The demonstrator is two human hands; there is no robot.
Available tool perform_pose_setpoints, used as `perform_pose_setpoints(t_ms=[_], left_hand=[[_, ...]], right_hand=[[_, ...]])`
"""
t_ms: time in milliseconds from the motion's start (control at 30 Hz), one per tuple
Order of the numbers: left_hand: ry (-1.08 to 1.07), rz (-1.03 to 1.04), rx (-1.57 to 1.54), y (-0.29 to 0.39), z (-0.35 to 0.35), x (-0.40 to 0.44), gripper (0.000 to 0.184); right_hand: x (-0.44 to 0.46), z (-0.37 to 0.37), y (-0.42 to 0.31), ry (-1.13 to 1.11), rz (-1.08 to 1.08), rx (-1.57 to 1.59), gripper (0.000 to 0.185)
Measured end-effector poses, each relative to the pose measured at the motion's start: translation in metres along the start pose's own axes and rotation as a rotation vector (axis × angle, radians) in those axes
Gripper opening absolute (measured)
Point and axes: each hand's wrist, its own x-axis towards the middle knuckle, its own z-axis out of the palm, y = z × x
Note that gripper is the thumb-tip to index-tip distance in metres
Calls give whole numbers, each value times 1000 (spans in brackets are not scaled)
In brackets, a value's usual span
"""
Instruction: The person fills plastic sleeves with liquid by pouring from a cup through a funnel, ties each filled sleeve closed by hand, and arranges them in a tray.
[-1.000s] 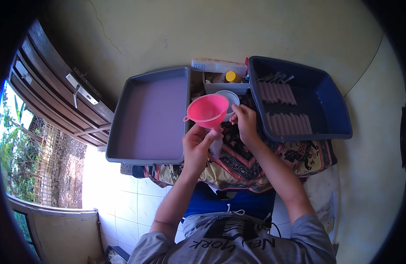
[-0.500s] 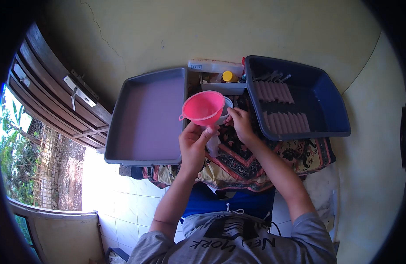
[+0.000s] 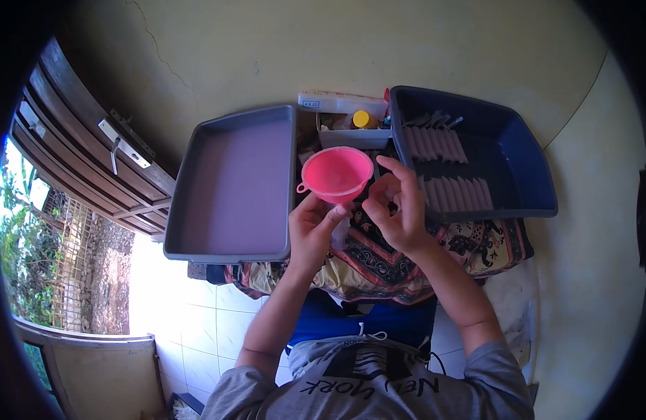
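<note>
My left hand (image 3: 311,234) is closed round the neck of a pink funnel (image 3: 337,171), which it holds upright with the wide mouth facing up. Below the fingers hangs a translucent plastic sleeve (image 3: 340,234); how it joins the funnel's spout is hidden by the hand. To the right of the funnel, my right hand (image 3: 398,210) is raised with its index finger stretched out and the other fingers bent. A gap shows between its thumb and fingers, and nothing can be seen in them.
At left stands a grey tray (image 3: 292,175) of pale purple liquid. The blue-black tub (image 3: 526,168) at right holds rows of filled purple plastic tubes (image 3: 456,194). Behind the funnel, a grey box (image 3: 354,138) contains a yellow-capped bottle (image 3: 362,120). Patterned cloth (image 3: 386,269) covers the table.
My right hand has come away from the white container behind the funnel and its fingers have spread. The funnel in my left hand has shifted slightly right.
</note>
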Motion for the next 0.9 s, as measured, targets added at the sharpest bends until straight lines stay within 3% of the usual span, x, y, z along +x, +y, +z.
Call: perform_pose_setpoints(t_ms=[100, 267, 333, 500, 667, 767, 833, 900], left_hand=[[-37, -14, -14, -1, 2, 0, 24], [69, -74, -7, -4, -2, -1, 13], [127, -39, 66, -5, -6, -1, 9], [105, -18, 37, -5, -7, -3, 9], [85, -9, 0, -2, -3, -3, 10], [42, 54, 54, -5, -7, -2, 10], [22, 92, 144, -3, -10, -1, 10], [19, 98, 163, 0, -10, -1, 7]], right_hand=[[15, -8, -22, -331, -84, -327, 37], [21, -4, -1, -66, -219, -203, 27], [24, -6, 0, 15, -49, -73, 25], [31, -1, 25, -51, 23, -523, 17], [22, -2, 87, -145, 64, -496, 14], [17, 0, 88, -180, -20, -607, 18], [17, 4, 64, -35, -138, -837, 24], [16, 1, 39, -147, -35, -649, 25]])
